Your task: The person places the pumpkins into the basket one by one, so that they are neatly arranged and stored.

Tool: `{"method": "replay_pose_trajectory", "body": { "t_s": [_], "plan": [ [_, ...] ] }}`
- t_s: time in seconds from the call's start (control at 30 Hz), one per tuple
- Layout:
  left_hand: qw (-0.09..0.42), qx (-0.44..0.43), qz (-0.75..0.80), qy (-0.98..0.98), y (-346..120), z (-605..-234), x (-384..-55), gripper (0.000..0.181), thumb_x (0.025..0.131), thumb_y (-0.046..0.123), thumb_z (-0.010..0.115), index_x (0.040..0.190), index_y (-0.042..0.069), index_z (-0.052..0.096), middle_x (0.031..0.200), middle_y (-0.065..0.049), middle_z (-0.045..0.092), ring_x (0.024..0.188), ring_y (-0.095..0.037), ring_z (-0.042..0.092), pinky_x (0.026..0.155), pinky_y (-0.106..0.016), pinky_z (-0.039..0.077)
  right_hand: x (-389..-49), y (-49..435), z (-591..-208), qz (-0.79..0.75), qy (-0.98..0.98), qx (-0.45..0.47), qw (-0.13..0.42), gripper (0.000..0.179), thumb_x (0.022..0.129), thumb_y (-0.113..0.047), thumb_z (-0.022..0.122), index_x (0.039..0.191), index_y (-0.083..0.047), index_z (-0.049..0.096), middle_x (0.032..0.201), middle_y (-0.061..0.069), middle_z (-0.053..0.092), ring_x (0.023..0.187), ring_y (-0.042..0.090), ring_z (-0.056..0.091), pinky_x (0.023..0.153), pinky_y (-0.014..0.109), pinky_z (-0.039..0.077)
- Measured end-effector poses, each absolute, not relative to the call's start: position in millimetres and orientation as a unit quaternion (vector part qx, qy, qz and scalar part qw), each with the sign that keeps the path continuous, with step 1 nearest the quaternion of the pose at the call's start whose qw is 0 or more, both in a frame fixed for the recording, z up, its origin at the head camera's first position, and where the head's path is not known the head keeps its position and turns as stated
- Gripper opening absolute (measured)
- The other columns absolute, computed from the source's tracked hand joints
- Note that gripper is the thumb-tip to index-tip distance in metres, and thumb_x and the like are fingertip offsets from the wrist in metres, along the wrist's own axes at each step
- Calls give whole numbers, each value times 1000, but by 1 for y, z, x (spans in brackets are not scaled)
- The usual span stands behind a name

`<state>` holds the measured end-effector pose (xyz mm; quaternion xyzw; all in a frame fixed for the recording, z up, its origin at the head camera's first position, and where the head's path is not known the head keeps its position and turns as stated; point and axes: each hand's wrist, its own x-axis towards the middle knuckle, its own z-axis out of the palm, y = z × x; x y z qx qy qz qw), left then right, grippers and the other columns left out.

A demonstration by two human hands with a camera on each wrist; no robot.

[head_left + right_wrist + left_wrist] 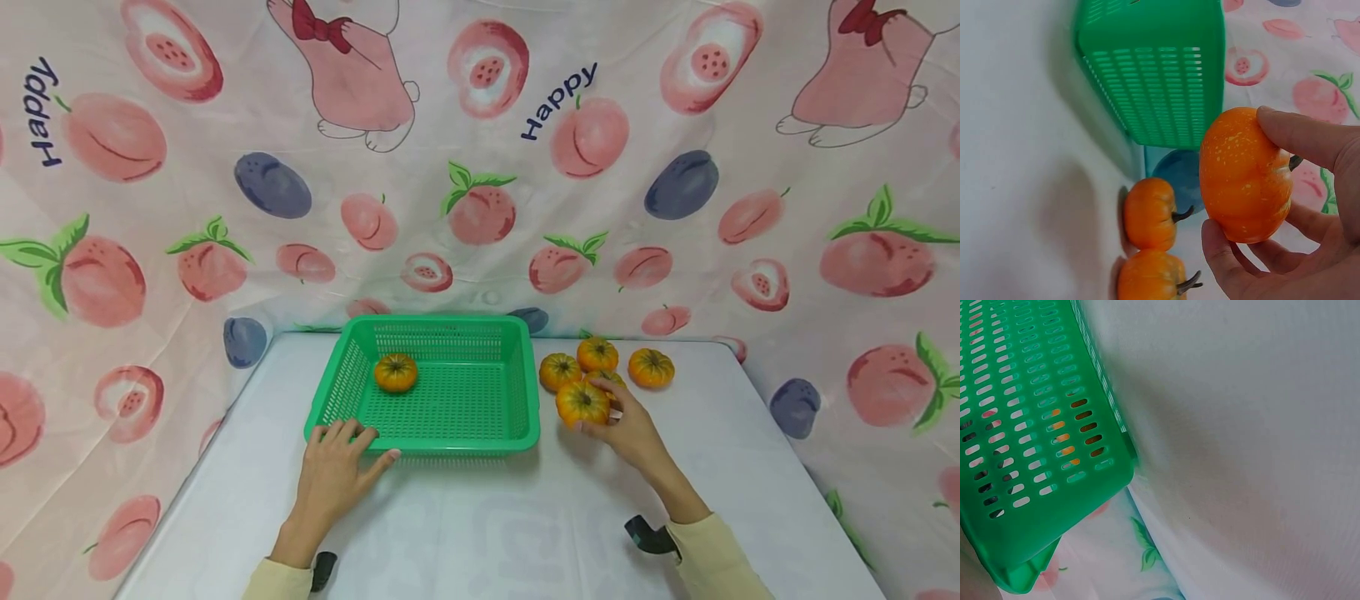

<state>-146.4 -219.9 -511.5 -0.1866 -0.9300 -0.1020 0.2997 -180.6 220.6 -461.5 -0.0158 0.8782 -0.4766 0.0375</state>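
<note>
A small orange pumpkin (pixel 583 404) is pinched between the thumb and fingers of my right hand (pixel 633 429). The right wrist view shows this pumpkin (pixel 1244 178) raised off the table, its dark stem pointing toward my palm. Behind it, several more pumpkins stand close together, one of them (pixel 559 372) near the basket's right side. My left hand (pixel 333 471) rests on the front left corner of the green plastic basket (pixel 450 447), fingertips on the rim and thumb spread along the front. Inside the basket sits one pumpkin (pixel 396 372), toward the left back.
A white cloth (pixel 465 525) covers the table. Fruit-printed fabric (pixel 420 167) hangs behind and at both sides. Another pumpkin (pixel 651 368) stands apart at the right back. Dark wrist straps (pixel 649 536) show near both sleeves.
</note>
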Motion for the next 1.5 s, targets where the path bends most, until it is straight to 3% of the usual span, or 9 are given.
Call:
{"method": "replay_pose_trajectory", "body": {
  "t_s": [0.33,0.77,1.0,1.23,1.5],
  "plan": [
    [303,-184,-103,-929,-219,-511,-146,41,73,50,80,92,15,72,84,-3,60,78,-26,55,75,-42,38,-180,215,-451,-498,867,-27,27,74,82,-27,81,144,-15,43,153,14,39,135,41,41,110,59,37],
    [304,-183,-99,-930,-219,-512,-146,41,73,52,79,92,16,72,84,-3,60,79,-26,56,75,-42,38,-184,203,-440,-501,864,-47,14,75,81,-29,82,145,-15,44,152,14,39,134,37,43,110,56,39],
    [298,-183,-100,-932,-219,-512,-145,41,74,52,79,93,16,72,84,-2,60,79,-26,56,76,-42,38,-188,195,-434,-515,853,-80,3,73,83,-24,80,145,-8,44,151,16,40,134,40,43,109,58,39],
    [304,-183,-96,-930,-220,-510,-146,40,73,51,79,91,16,71,83,-2,60,79,-26,55,74,-42,37,-195,181,-424,-543,836,-81,-1,72,82,-26,81,144,-14,46,148,12,46,133,35,44,110,55,39],
    [300,-181,-94,-932,-218,-510,-146,39,74,52,79,91,18,70,83,-2,58,78,-25,54,73,-40,36,-203,167,-424,-560,823,-96,16,70,83,-25,80,144,-16,46,147,11,44,122,36,48,99,46,48]
  ]
}}
